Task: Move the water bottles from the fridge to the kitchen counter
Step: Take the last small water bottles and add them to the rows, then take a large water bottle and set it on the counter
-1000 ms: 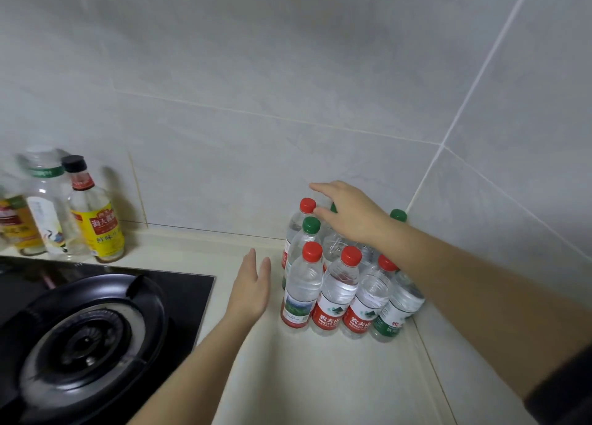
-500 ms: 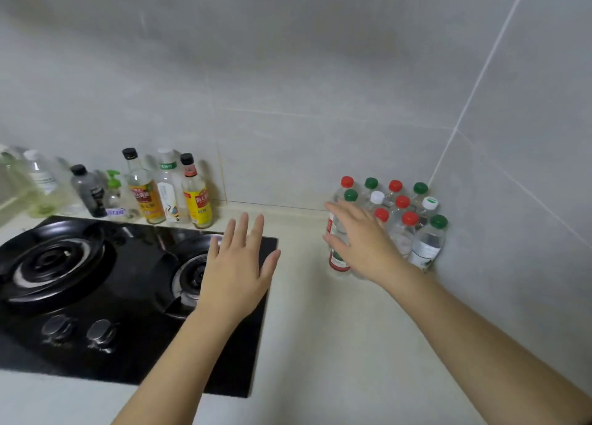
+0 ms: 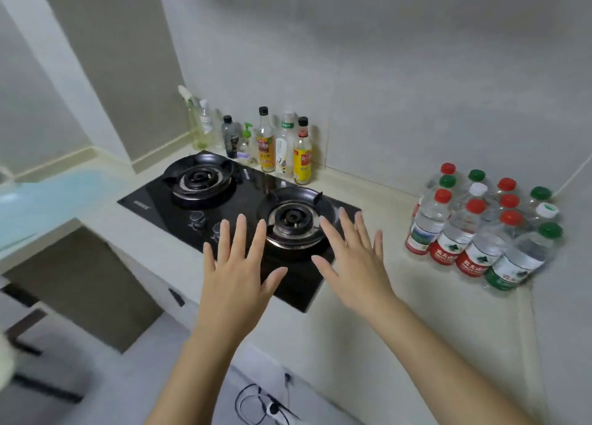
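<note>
The bottles (image 3: 477, 229) are packed upright, caps up, on the counter (image 3: 416, 322) at the right of the frame, by the wall corner. Both the left hand (image 3: 238, 274) and right hand (image 3: 357, 264) are held spread flat at centre frame over the stove (image 3: 224, 213), nothing gripped.

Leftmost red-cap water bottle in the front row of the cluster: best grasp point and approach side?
Grip the leftmost red-cap bottle round its clear body, between cap and label, coming from its left over the bare counter. It stands upright, and other bottles crowd its right and rear, so probably only the left and front faces are free.
</note>
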Available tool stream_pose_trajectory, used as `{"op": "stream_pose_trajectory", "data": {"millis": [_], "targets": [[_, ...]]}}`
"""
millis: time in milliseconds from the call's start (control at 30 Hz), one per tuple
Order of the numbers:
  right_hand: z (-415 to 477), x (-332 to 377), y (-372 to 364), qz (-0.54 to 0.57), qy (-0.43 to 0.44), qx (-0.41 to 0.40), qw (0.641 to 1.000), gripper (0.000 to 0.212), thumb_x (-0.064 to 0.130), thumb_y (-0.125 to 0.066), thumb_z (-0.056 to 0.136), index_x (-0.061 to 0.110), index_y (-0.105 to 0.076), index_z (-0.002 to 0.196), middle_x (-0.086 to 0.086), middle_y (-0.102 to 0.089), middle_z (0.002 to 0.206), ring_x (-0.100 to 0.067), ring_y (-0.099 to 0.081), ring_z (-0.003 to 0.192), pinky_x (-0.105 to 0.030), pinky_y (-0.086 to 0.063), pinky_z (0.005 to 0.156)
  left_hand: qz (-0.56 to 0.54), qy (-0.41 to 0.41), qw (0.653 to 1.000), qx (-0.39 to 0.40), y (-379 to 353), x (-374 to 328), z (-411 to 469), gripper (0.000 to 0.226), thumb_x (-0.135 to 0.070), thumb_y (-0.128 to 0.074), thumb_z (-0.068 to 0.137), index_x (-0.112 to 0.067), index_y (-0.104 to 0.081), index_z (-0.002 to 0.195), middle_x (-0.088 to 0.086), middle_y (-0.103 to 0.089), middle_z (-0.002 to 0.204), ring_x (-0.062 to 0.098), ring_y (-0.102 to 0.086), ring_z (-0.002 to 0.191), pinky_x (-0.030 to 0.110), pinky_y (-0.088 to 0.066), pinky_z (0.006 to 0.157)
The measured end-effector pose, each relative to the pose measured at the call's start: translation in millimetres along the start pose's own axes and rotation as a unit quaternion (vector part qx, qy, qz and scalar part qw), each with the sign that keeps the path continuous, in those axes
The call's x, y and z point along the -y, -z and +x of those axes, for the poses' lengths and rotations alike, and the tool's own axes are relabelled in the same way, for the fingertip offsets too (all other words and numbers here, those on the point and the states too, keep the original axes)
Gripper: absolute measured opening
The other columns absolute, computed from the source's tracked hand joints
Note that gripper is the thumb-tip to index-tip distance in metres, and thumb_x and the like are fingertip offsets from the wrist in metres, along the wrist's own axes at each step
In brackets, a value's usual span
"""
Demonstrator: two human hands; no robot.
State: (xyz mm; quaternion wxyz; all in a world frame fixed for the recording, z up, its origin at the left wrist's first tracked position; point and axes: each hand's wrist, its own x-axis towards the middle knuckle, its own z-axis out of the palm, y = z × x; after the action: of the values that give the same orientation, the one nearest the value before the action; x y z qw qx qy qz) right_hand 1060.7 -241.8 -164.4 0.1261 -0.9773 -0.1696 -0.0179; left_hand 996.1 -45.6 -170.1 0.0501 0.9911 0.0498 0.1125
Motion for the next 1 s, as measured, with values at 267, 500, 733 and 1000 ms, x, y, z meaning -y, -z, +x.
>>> {"op": "stream_pose_trajectory", "data": {"millis": [267,500,733,1000], "targets": [[-23,88,-29,0.039,0.181,0.019,0.983,0.07,0.055,-0.034,0.1,0.037,0.003,0.156,0.002,0.023,0.163,-0.025,0.028,0.148,-0.053,0.008,0.12,0.029,0.167,0.985,-0.005,27,52,-116,0.083,-0.073,-0.009,0.086,-0.028,0.001,0.155,0.004,0.007,0.161,0.027,0.015,0.147,0.05,-0.002,0.116],[-63,178,-43,0.039,0.315,0.055,0.947,0.071,0.056,-0.029,0.1,0.034,0.008,0.156,0.0,0.026,0.162,-0.027,0.03,0.147,-0.055,0.01,0.119,0.025,0.301,0.952,-0.058,63,101,-215,0.081,-0.072,-0.011,0.086,-0.029,-0.003,0.155,0.003,0.001,0.163,0.025,0.012,0.149,0.052,-0.012,0.12],[-128,297,-57,0.077,0.425,0.079,0.898,0.074,0.057,-0.033,0.099,0.036,0.012,0.155,0.003,0.027,0.162,-0.023,0.031,0.146,-0.053,0.011,0.119,0.009,0.4,0.908,-0.121,102,149,-342,0.083,-0.074,-0.014,0.082,-0.036,0.006,0.153,-0.007,0.012,0.161,0.014,0.023,0.146,0.041,0.002,0.117],[-250,433,-78,0.064,0.539,0.103,0.833,0.074,0.057,-0.033,0.099,0.036,0.012,0.155,0.002,0.025,0.162,-0.026,0.027,0.148,-0.055,0.007,0.119,0.052,0.49,0.857,-0.149,144,204,-497,0.082,-0.071,-0.017,0.085,-0.032,0.0,0.155,-0.003,0.006,0.162,0.016,0.018,0.147,0.045,-0.004,0.118]]}}
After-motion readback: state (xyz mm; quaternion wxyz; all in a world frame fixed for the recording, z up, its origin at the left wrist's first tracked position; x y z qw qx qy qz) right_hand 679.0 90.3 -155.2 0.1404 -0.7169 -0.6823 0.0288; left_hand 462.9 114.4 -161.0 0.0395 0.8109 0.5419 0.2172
